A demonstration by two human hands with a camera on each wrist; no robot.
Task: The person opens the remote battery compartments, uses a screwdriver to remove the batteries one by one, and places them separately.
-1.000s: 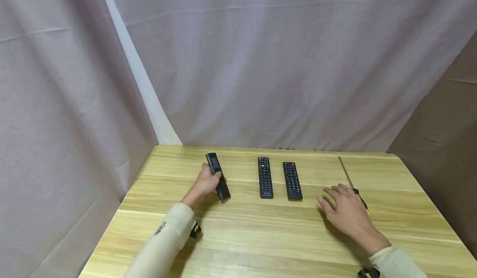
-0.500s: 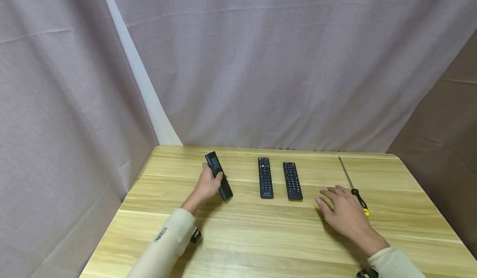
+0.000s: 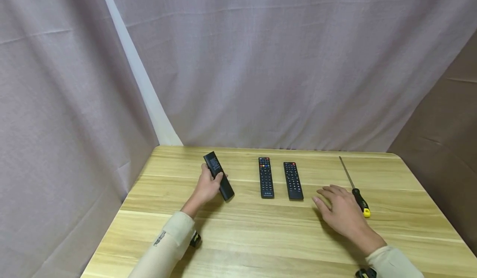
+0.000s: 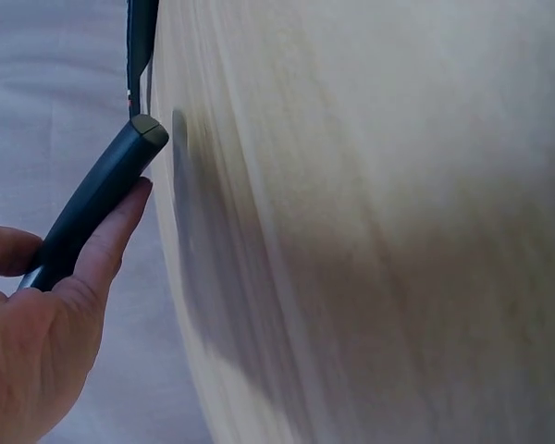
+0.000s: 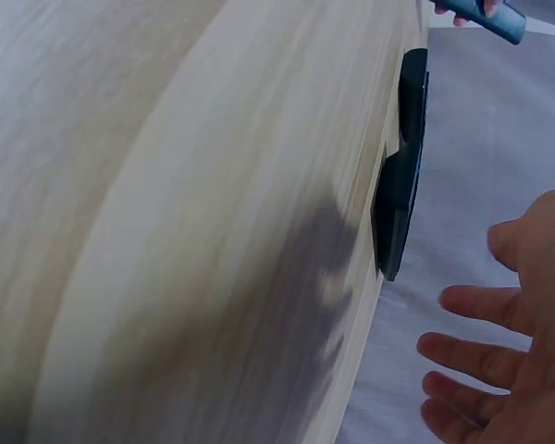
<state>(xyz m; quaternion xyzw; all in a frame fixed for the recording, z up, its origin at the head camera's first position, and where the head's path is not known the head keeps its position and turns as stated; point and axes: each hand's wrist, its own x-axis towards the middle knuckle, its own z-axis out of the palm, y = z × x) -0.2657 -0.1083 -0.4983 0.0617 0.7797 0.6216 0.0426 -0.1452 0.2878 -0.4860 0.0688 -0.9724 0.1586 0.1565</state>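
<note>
Head view shows our left hand (image 3: 208,187) gripping a black remote (image 3: 218,176), tilted off the wooden table (image 3: 261,236) at its far-left side. Our right hand (image 3: 340,214) hovers with fingers spread, between two flat remotes (image 3: 279,180) and a screwdriver (image 3: 354,187).

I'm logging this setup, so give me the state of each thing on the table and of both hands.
Left hand: grips the left remote.
Left remote: held, tilted, button side not showing.
Middle remote: lying flat, buttons up, untouched.
Right remote: lying flat, buttons up, untouched.
Right hand: fingers spread and relaxed above the table, holding nothing.
Screwdriver: lying flat beside the right hand, not gripped.
</note>
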